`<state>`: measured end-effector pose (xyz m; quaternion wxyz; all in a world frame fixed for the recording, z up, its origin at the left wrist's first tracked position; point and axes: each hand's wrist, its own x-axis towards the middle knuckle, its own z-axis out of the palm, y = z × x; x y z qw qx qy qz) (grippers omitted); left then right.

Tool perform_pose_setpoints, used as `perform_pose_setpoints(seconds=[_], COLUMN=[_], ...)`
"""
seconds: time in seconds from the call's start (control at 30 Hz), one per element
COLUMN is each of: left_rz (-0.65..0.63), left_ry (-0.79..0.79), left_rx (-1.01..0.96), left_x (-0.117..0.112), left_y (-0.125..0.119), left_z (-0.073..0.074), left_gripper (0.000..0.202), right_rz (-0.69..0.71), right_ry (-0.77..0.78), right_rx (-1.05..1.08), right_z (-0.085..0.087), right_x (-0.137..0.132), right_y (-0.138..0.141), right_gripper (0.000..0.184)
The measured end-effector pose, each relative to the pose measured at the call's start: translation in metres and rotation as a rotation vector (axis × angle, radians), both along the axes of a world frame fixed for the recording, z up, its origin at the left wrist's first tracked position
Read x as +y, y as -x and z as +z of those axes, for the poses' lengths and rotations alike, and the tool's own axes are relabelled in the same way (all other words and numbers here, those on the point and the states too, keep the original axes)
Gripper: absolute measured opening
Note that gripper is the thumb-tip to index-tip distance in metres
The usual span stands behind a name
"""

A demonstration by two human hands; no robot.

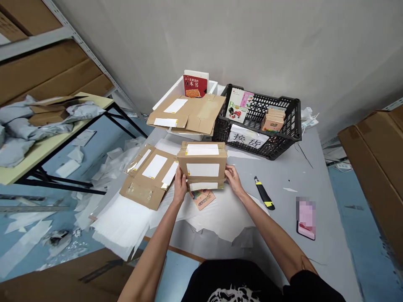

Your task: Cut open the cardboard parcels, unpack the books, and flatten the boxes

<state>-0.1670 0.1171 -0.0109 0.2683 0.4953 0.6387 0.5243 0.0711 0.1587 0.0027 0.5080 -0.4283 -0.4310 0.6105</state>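
Between my two hands I hold a brown cardboard box [202, 160] with white labels on its faces and clear tape at its edges. My left hand [180, 184] grips its lower left side, and my right hand [232, 178] grips its lower right side. Under the box, a small pinkish booklet [203, 199] lies partly hidden on white paper sheets [220, 218]. Left of the box rests a flattened cardboard piece [146, 186] with white labels. A black and yellow utility knife [264, 193] lies to the right of my right hand.
Behind stands a black plastic crate [283, 144] with books inside. Beside it, opened cardboard [204, 113] lies across a white bin [170, 100] holding a red book [195, 86]. A phone [306, 218] is at the right. Grey parcels [22, 130] cover a side table.
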Motion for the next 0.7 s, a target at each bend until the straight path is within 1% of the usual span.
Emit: perform_pose_setpoints(seconds=[0.07, 0.1, 0.17, 0.23, 0.33, 0.4, 0.47, 0.5, 0.53, 0.57, 0.63, 0.7], left_rz=[0.018, 0.028, 0.034, 0.008, -0.067, -0.109, -0.126, -0.131, -0.134, -0.139, -0.163, -0.177], left_ry=[0.000, -0.005, -0.039, -0.103, -0.210, -0.251, -0.247, -0.227, -0.196, -0.153, -0.047, 0.083], left_rx=[-0.004, -0.004, 0.011, 0.011, -0.042, -0.075, -0.110, -0.132, -0.159, -0.188, -0.251, -0.287], left_x=[-0.001, -0.001, 0.002, 0.008, 0.016, 0.017, 0.012, 0.007, 0.001, -0.007, -0.026, -0.049], left_y=[0.001, 0.001, -0.001, -0.006, -0.022, -0.039, -0.058, -0.068, -0.079, -0.090, -0.110, -0.128], left_z=[0.001, 0.004, 0.015, 0.035, 0.070, 0.092, 0.104, 0.106, 0.104, 0.099, 0.080, 0.055], left_gripper=[0.068, 0.068, 0.068, 0.067, 0.066, 0.061, 0.055, 0.052, 0.049, 0.047, 0.046, 0.044], right_rz=[-0.005, -0.011, -0.039, -0.081, -0.158, -0.215, -0.262, -0.281, -0.292, -0.308, -0.343, -0.390], right_ry=[-0.044, -0.076, -0.156, -0.241, -0.335, -0.354, -0.326, -0.299, -0.261, -0.221, -0.136, -0.039], right_rx=[-0.023, -0.032, -0.039, -0.034, -0.047, -0.083, -0.133, -0.162, -0.192, -0.220, -0.263, -0.299], right_z=[0.006, 0.011, 0.025, 0.042, 0.066, 0.078, 0.083, 0.083, 0.081, 0.077, 0.065, 0.047], right_x=[-0.002, -0.003, -0.003, -0.002, -0.003, -0.010, -0.027, -0.038, -0.052, -0.068, -0.102, -0.137], right_y=[0.002, 0.001, -0.001, -0.007, -0.024, -0.041, -0.062, -0.073, -0.085, -0.095, -0.114, -0.127], right_gripper=[0.040, 0.039, 0.037, 0.033, 0.030, 0.031, 0.030, 0.029, 0.027, 0.026, 0.025, 0.024])
